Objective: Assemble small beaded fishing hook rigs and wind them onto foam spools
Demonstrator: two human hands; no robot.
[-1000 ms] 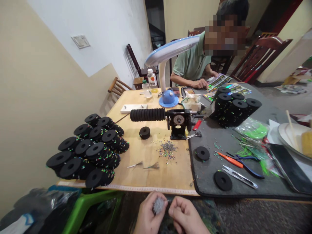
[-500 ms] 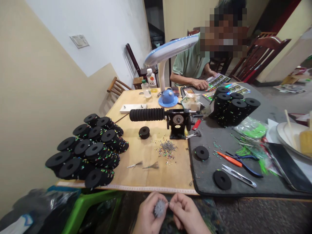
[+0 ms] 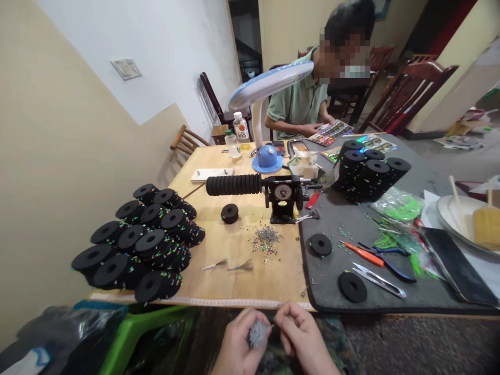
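Grey bundle [image 3: 258,334] inside left fingers [image 3: 248,315], right fingers [image 3: 288,324] just beside

I have the bare left hand [image 3: 239,339] cupped, its fingers curled over in a closed grip. Just beside it, apart, I hold the bare right hand [image 3: 297,329] with thumb and index fingertips pinched together, the other fingers folded beneath. Both wrists enter from the bottom edge, slanting inward toward each other.
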